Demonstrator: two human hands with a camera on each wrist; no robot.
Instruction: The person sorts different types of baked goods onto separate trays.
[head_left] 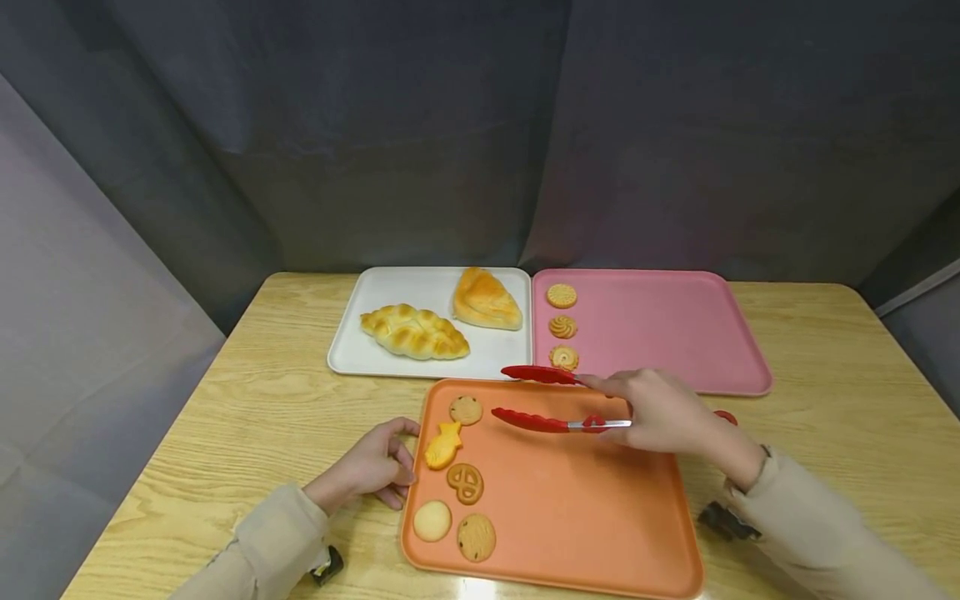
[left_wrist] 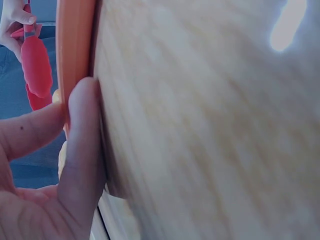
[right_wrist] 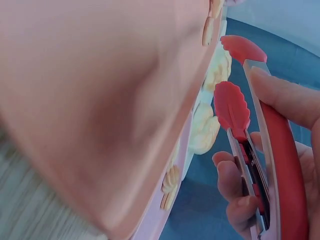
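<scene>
My right hand [head_left: 663,410] grips red-tipped tongs [head_left: 551,400], their arms spread apart above the far part of the orange tray [head_left: 570,500]; nothing is between the tips. The right wrist view shows my fingers [right_wrist: 285,102] curled round the tongs [right_wrist: 232,107]. My left hand [head_left: 371,467] holds the orange tray's left edge, with fingers curled against the rim [left_wrist: 75,45]. Several cookies lie on the tray's left side: a round one [head_left: 466,409], a fish-shaped one [head_left: 442,445], a pretzel one [head_left: 466,482], a pale one [head_left: 432,520] and a chocolate-chip one [head_left: 476,537].
A pink tray [head_left: 660,329] at the back right holds three small cookies [head_left: 562,326] along its left edge. A white tray [head_left: 375,333] beside it carries a braided loaf [head_left: 414,331] and a triangular bread [head_left: 486,298]. All stand on a wooden table [head_left: 255,408]; grey curtains hang behind.
</scene>
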